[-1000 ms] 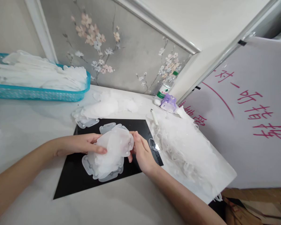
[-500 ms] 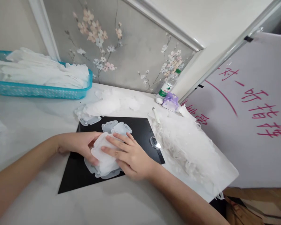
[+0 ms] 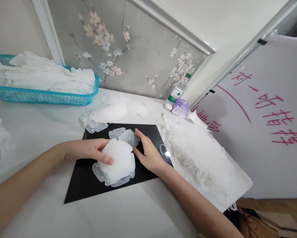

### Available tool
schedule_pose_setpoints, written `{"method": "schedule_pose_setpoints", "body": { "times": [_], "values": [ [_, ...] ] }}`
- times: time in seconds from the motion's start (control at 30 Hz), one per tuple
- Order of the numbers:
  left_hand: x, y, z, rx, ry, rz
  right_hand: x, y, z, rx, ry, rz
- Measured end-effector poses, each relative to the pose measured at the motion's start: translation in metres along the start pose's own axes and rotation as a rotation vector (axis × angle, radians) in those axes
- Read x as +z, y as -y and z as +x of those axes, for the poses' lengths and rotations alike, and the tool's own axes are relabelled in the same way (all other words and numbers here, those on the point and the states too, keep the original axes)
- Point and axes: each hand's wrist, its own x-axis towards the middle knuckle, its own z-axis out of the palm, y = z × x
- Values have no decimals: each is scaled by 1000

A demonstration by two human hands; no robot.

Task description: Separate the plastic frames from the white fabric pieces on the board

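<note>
The right hand point(image 3: 148, 156) has lifted off the white pad bundle point(image 3: 117, 162) and lies spread open to its right, fingertips just beside a clear plastic tab point(image 3: 130, 137). The left hand point(image 3: 89, 150) curls around the bundle's left side, thumb on top, so it is the nearer. The roundish bundle, with no clear long axis, sits on a black mat point(image 3: 81, 180)

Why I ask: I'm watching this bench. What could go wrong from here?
The white pad sits on a tabbed translucent plastic piece, steadied only by the left hand, so it might slide on the black mat. The right hand is close to a second plastic piece and could nudge it. The loose white strands beside the mat might snag the right forearm.
</note>
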Motion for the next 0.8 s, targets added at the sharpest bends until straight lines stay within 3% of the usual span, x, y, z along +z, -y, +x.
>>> {"method": "schedule_pose_setpoints", "body": {
  "times": [0.13, 0.37, 0.7, 0.8],
  "values": [
    [-1, 3, 1, 13, 22, 1, 0, 5, -1, -49, -17, -14],
    [-1, 1, 0, 2, 4, 9, -5, 11, 0, -46, -258, 58],
    [-1, 2, 0, -13, -5, 12, -10, 24, -3, 269, -470, 528],
    [-2, 3, 0, -8, -12, 12, -12, 26, -5, 294, -520, 577]
  ]
}}
